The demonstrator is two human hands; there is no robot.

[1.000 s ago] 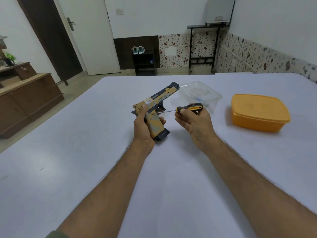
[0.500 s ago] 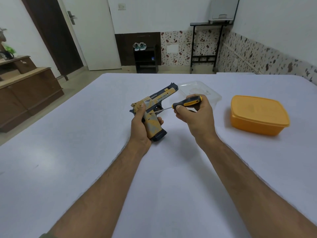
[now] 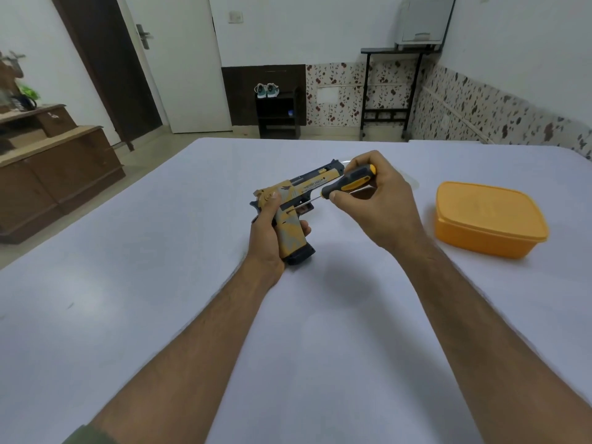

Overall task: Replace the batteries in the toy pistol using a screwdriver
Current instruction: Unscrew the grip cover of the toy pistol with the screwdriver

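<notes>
Evenly, softly lit from overhead; faint shadows under both forearms; wide-angle bending at edges; slightly soft far background.

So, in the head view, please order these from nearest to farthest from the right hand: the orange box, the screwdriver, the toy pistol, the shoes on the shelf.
1. Screwdriver: held in the right hand itself.
2. Toy pistol: just left of it, gripped by the left hand.
3. Orange box: on the table, to the right.
4. Shoes: far back, by the wall.

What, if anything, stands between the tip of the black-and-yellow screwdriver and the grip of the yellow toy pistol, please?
Nothing visible does. The right hand angles the black-and-yellow screwdriver down-left, its thin shaft reaching the upper grip of the yellow toy pistol, which the left hand holds from behind.
</notes>
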